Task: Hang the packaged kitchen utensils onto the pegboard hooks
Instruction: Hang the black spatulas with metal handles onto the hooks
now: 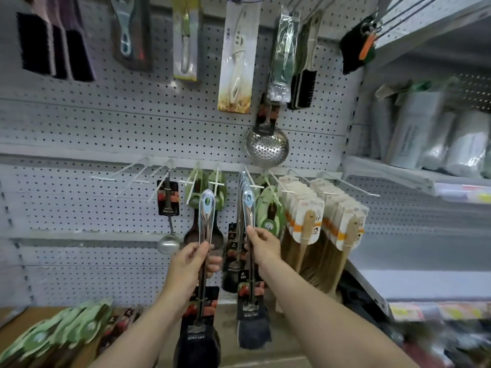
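My left hand (191, 257) grips the shiny steel handle of a packaged utensil (206, 221), upright, its dark card sleeve hanging low in front of me. My right hand (263, 247) pinches the handle of a second packaged steel utensil (249, 208), whose top eyelet sits at the white hook (251, 181) where more of the same hang. White pegboard hooks (132, 179) stick out in a row from the grey pegboard (106, 123); those at the left are bare.
Green-carded dark spoons (269, 208) and wooden spatulas (305, 213) hang to the right, a small ladle (168, 235) to the left. A skimmer (266, 144), knives and brushes hang above. A pile of green-carded utensils (66, 333) lies on the lower-left shelf. Side shelves stand at right.
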Demonstrator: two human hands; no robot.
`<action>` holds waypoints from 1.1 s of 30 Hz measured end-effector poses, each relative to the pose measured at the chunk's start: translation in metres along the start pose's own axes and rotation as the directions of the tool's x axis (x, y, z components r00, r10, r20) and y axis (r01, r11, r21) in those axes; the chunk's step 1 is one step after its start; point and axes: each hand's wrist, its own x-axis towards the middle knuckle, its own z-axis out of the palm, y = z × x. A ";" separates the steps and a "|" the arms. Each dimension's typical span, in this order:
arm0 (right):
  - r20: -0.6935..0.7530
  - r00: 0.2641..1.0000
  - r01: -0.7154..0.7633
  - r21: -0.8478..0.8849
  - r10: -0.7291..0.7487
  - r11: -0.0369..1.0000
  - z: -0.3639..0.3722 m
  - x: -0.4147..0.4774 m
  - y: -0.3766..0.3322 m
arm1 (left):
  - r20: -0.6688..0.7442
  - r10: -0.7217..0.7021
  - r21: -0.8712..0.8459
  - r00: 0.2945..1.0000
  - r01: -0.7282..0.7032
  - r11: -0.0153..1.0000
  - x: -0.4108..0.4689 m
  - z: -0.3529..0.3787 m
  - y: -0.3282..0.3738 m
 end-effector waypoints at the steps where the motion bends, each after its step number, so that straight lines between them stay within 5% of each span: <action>1: 0.006 1.000 -0.010 -0.009 0.010 1.000 0.002 0.006 0.000 | -0.010 0.002 -0.003 1.000 -0.002 1.000 -0.002 0.003 -0.002; 12: 0.090 0.995 -0.054 0.019 0.052 0.998 0.014 0.046 0.006 | -0.002 -0.045 0.079 0.999 0.045 0.996 0.007 0.025 -0.002; 17: -0.043 0.995 0.092 0.025 -0.091 0.995 0.003 0.022 -0.031 | 0.021 -0.072 0.073 0.997 0.070 0.995 0.016 0.046 -0.004; 22: 0.147 0.975 0.136 0.187 -0.165 0.973 -0.012 -0.006 -0.053 | 0.062 -0.054 0.097 0.997 0.048 0.994 0.021 0.062 -0.007; 26: 0.257 0.947 0.164 0.133 -0.194 0.977 -0.020 -0.010 -0.049 | 0.093 -0.054 0.094 0.994 0.045 0.995 0.025 0.073 -0.009; 33: 0.267 0.947 0.164 0.069 -0.177 0.984 -0.027 -0.001 -0.042 | 0.091 -0.064 0.055 0.994 0.059 0.997 0.032 0.089 -0.017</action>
